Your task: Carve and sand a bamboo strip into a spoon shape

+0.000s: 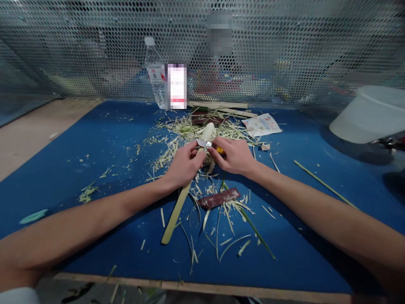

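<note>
My left hand point(186, 164) is closed around a pale bamboo strip point(177, 215), which slants from the lower left up to a wider, rounded whitish end. In my right hand point(236, 156) is a utility knife point(220, 150); a bit of its yellow handle shows between the fingers. Its metal blade lies across the bamboo just below the rounded end, close to my left thumb and fingers. Bamboo shavings point(171, 152) are heaped behind and beneath both hands. Nearer to me lies a reddish-brown strip point(220, 197), apparently sandpaper, dusted with pale powder.
A water bottle point(156, 76) and an upright, lit phone point(177, 86) stand at the back against the perforated metal screen point(126, 46). To the right are a printed white packet point(262, 125) and a whitish bucket point(368, 116). Flat bamboo strips point(221, 104) lie behind the shavings.
</note>
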The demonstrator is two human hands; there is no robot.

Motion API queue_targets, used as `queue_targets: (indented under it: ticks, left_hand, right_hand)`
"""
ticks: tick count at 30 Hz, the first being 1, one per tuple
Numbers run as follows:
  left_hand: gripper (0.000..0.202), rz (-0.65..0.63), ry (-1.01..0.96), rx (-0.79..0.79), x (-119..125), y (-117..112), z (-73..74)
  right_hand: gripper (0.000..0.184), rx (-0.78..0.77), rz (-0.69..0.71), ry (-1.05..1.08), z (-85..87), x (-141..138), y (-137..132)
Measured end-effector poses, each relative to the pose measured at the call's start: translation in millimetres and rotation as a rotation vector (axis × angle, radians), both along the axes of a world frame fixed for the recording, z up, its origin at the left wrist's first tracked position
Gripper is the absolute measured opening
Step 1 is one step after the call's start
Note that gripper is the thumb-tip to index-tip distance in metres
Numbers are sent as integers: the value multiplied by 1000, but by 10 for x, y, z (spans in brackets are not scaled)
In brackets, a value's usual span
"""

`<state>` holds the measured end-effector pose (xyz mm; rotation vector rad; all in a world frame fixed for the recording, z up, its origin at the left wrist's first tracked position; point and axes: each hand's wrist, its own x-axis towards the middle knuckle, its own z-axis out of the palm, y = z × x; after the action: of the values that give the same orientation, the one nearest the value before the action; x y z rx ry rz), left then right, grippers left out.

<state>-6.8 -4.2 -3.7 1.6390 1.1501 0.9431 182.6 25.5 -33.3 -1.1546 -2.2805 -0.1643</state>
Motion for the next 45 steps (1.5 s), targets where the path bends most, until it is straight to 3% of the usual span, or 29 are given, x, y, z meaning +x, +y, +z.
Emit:
queue_targets:
  ticks: [6, 13, 21, 26, 33, 40, 45]
  left_hand:
    - [43, 41, -88, -43, 0, 29, -59]
    - [49, 13, -193, -109, -9, 60, -85]
    - [44, -4, -217, -107, -17, 44, -68]
    - [25, -41, -234, -98, -16, 55, -87]
    - [38, -61, -187, -87, -14, 17, -32]
    - [17, -64, -237, -81, -10, 37, -73]
    - [25, -76, -182, -65, -24, 22, -52]
  right_hand:
    - [41, -14, 28, -60, 20, -4, -21]
    - [43, -16, -28, -49, 37, -28, -35]
    - [43, -9, 31, -57, 15, -9, -15]
    - [41, 29, -53, 1, 2, -39, -17]
    - [41, 32, -202, 148, 22, -10, 36]
    - [39, 13, 20, 19, 29, -20, -33]
    - [41, 15, -98, 100, 29, -9, 1]
